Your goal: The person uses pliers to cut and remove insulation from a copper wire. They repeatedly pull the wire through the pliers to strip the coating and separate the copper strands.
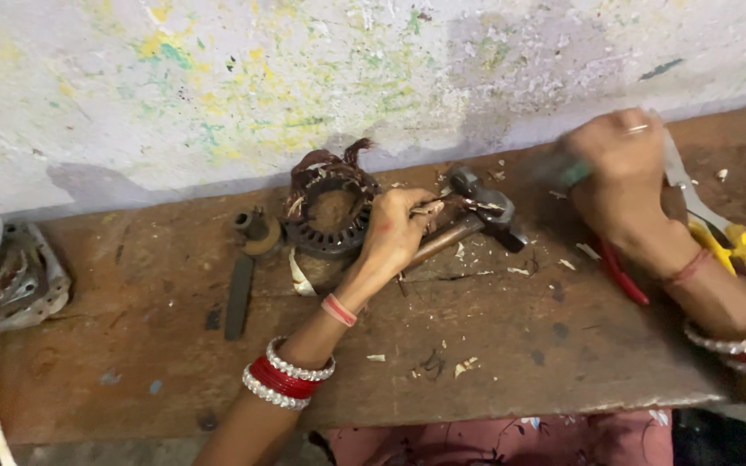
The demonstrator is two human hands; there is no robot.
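While the left hand [399,226] rested near the middle of the frame, its fingers were curled and pressed against the side of a round motor core [331,211], a dark ring wrapped in reddish-brown copper wire. The core stood on the worn brown desk [494,336], close to the paint-flecked wall, and its hollow centre showed only a rusty brown bottom. Just right of that hand lay a hammer [477,216], its wooden handle passing under the fingers and its dark metal head pointing toward the upper right.

The right hand [619,168], blurred in the upper right of the frame, was closed around a tool with a green handle [573,174]; what kind of tool it was I could not tell. Beside that wrist lay red-handled pliers [623,272] and yellow-handled scissors [727,233].

Left of the core sat a small round metal part [259,231] and a flat dark bar [238,296]. At the far left edge sat a grey metal motor housing [2,272]. Pale scraps were scattered over the desk.
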